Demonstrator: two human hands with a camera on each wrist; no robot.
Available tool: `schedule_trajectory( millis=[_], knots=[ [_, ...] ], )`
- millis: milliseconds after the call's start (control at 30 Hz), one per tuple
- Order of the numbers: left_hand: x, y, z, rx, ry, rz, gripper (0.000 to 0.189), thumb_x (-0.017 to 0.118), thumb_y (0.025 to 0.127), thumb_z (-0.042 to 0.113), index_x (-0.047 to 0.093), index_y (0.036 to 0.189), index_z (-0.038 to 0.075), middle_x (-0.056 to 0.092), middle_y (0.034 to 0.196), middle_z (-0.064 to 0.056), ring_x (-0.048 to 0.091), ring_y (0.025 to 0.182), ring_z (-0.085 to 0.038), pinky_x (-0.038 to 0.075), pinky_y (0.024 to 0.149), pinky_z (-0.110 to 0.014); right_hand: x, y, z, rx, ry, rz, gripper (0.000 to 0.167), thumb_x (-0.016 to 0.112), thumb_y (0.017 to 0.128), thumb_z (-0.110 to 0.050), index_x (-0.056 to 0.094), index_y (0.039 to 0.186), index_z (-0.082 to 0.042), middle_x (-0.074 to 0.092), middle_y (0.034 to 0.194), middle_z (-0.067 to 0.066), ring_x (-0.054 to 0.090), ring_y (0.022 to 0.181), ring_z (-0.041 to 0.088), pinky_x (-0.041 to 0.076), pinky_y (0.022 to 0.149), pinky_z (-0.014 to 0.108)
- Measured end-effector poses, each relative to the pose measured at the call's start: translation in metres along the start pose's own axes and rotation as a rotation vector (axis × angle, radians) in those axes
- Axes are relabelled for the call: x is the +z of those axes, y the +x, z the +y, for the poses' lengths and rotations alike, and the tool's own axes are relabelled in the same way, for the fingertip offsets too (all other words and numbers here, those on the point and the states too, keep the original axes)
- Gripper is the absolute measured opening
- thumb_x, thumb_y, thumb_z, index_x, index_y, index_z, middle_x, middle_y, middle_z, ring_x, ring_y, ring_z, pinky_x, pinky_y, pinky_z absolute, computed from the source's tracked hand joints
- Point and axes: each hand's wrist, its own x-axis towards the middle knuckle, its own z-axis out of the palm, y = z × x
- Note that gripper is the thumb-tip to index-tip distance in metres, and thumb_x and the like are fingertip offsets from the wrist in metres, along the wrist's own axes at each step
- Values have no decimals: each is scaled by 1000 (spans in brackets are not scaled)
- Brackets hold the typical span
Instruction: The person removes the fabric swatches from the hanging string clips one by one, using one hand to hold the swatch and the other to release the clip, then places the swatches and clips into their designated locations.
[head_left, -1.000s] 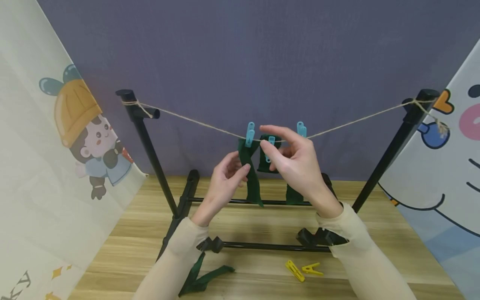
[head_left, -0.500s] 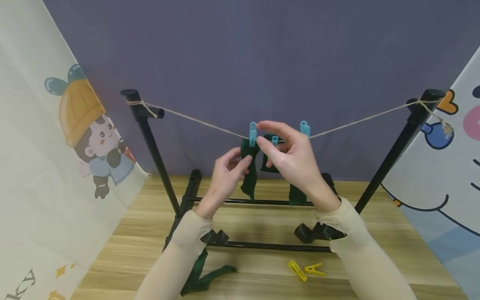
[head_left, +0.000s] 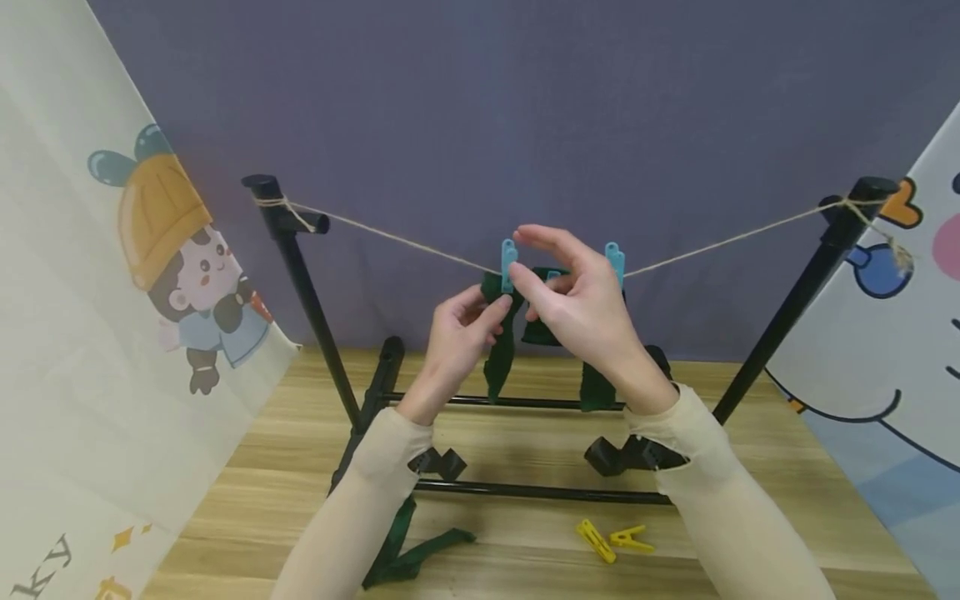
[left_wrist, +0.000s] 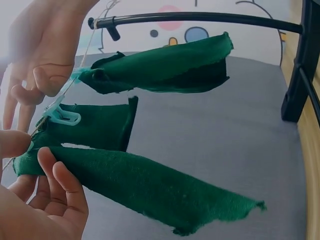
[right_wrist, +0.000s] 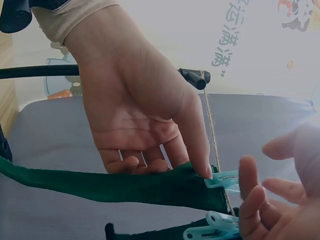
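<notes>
My left hand [head_left: 465, 337] pinches the upper part of a green cloth strip [left_wrist: 150, 185]. The strip hangs on the twine [head_left: 420, 247], with a blue clothespin [head_left: 508, 265] clipped at its top. My left thumb lies right by that clothespin's lower end. Beside the same clothespin is my right hand [head_left: 588, 304], thumb and index finger apart. The right fingertips are close to the handle ends; contact is hard to judge. Behind the right hand hangs a shorter green cloth [left_wrist: 95, 125] with a blue clothespin [left_wrist: 65, 116], and farther right another green cloth [head_left: 597, 390] under a blue clothespin [head_left: 615, 260].
A black stand with a left post [head_left: 307, 292] and right post [head_left: 787, 300] carries the twine. Its lower bars [head_left: 540, 493] cross above the wooden table [head_left: 255, 500]. Two yellow clothespins [head_left: 597, 541] lie at the front, and a loose green strip [head_left: 412, 562] lies at the left.
The left hand has moved slightly up and right along the strip toward the clothespin. The right hand has shifted slightly left and up to the clothespin.
</notes>
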Motion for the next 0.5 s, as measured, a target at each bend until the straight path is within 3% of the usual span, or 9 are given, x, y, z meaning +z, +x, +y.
schedule_trajectory(
  millis=[333, 500],
  knots=[
    [3, 1, -1, 9, -10, 22, 24, 65, 107, 19, 73, 118, -1, 65, 86, 7, 60, 78, -11, 53, 69, -28, 0, 5, -8, 105, -61, -69, 59, 66, 107, -33, 45, 161, -22, 59, 156, 5, 72, 66, 26, 61, 66, 36],
    [3, 1, -2, 4, 6, 25, 23, 65, 107, 18, 73, 118, 0, 66, 88, 7, 61, 79, -11, 53, 69, -28, 0, 5, -9, 84, -90, -67, 57, 70, 105, -31, 50, 157, -21, 66, 145, 6, 65, 56, 26, 55, 56, 33]
  ],
)
